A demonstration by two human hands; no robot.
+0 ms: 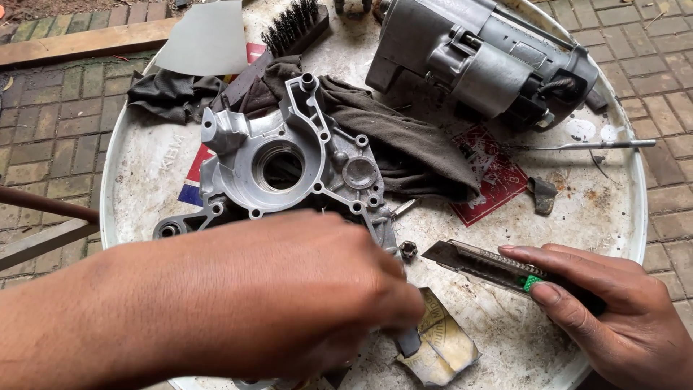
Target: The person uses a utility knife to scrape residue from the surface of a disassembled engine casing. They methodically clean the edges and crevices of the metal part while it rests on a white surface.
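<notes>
A: What's the biggest thing here?

B: The round white drum lid (144,166), which serves as a work surface and keeps everything off the brick paving (43,137). At the far right of it lies a starter motor (484,61), on its side and well apart from the hands.

A: And in the middle?

B: A cast aluminium engine cover (289,162), lying flat with its round opening facing up. A dark rag (404,141) spreads under its far right edge, probably to cushion it and catch grime. A wire brush (292,25) and a sheet of grey paper (209,36) sit at the far side, out of the way.

A: The hands?

B: The left hand (303,296) reaches across the near edge of the cover, fingers curled down, apparently pressing on a yellowish scrap of gasket material (440,347) to steady it; its fingertips are hidden, so I cannot tell exactly what they pinch. The right hand (606,310) is closed around a utility knife (491,267), thumb on the green slider, blade end pointing left toward the scrap.

A: Anything smaller?

B: A nut (408,250) just beside the cover, and a thin metal rod (585,146) at the right.
</notes>
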